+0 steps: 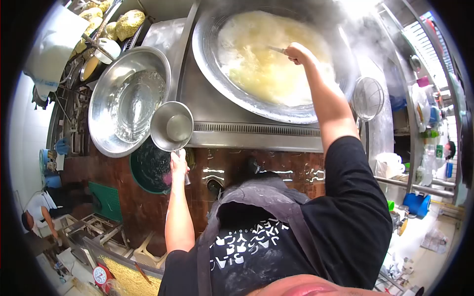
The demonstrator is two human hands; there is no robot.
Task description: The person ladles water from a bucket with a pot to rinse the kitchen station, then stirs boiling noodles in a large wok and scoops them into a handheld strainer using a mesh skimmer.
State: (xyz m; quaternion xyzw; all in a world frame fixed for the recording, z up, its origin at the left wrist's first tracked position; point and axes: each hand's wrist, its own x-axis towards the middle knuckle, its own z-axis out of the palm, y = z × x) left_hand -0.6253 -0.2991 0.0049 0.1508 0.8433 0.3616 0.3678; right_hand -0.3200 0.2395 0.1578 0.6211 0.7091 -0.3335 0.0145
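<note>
My left hand [178, 165] is closed round the handle of a metal ladle pot [172, 127], which has a little liquid in its bottom. The pot is beside the right rim of a large metal basin [129, 101], above a green tub [149, 167]. Over a big steaming wok [207, 64] of cloudy yellowish liquid, my right hand [298, 53] grips a thin utensil [277, 49]. The utensil's far end is hidden in the foam and steam.
A round wire strainer [368, 98] lies right of the wok. Netted yellow bundles [129, 24] are at the upper left. Noodles [129, 278] and a red scale [100, 275] stand lower left. Another person [40, 209] is at the far left. Shelves line the right side.
</note>
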